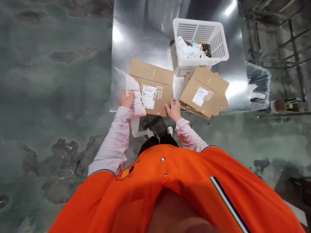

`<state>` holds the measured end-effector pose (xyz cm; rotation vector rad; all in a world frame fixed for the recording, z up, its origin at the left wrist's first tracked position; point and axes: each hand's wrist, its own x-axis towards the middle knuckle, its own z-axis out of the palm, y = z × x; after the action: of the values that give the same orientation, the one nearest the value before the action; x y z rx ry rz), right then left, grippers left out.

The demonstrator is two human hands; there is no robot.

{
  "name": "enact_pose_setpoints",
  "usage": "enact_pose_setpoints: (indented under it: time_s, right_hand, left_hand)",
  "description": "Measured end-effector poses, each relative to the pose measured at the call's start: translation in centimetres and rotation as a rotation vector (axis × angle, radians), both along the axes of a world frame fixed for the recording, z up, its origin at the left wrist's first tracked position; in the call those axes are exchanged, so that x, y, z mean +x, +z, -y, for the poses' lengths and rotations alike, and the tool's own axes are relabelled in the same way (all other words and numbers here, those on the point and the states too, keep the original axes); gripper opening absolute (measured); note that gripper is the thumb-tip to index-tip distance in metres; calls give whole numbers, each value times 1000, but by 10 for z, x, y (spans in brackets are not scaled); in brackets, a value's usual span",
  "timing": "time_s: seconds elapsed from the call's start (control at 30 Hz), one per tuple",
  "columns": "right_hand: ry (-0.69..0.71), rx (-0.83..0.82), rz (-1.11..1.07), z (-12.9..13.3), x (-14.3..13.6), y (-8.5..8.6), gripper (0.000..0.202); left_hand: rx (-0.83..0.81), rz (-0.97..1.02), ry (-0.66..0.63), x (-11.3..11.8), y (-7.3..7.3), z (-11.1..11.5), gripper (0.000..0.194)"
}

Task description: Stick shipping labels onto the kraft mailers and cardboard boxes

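My left hand [127, 99] is closed on a strip of white printed label sheets [136, 105], whose upper end curls up at the left. The sheets partly overlap a flat brown cardboard box [161, 100] at the table's front edge. A white shipping label [148, 96] lies on that cardboard, beside white printed lettering. At the box's lower right corner, my right hand [174, 109] grips the cardboard edge between thumb and fingers. Just right of it lies a fanned stack of flat brown boxes [213, 84], the top one bearing a white label [200, 96].
On the metal table [145, 42], a white perforated basket [220, 60] holds papers and small packets. A clear plastic bag [261, 85] with white papers hangs at the table's right side. Metal racks [293, 42] stand at the far right. White backing paper [135, 126] hangs below the front edge.
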<state>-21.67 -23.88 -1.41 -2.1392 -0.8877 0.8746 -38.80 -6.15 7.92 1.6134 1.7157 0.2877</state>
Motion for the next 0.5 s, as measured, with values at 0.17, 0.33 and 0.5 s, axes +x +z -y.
enact_pose_setpoints:
  time_s: [0.17,0.33,0.5]
  right_hand:
    - [-346,241,-206,54,94,1,68]
    - [-462,-63,27,108,196,33,66]
    - [146,78,-531,54,107,78,66]
  left_hand:
    - [-153,611,188,33,50,45,48]
    - [-232,615,142,37,62,82,62]
    - [-356,526,-49,25,56,112,67]
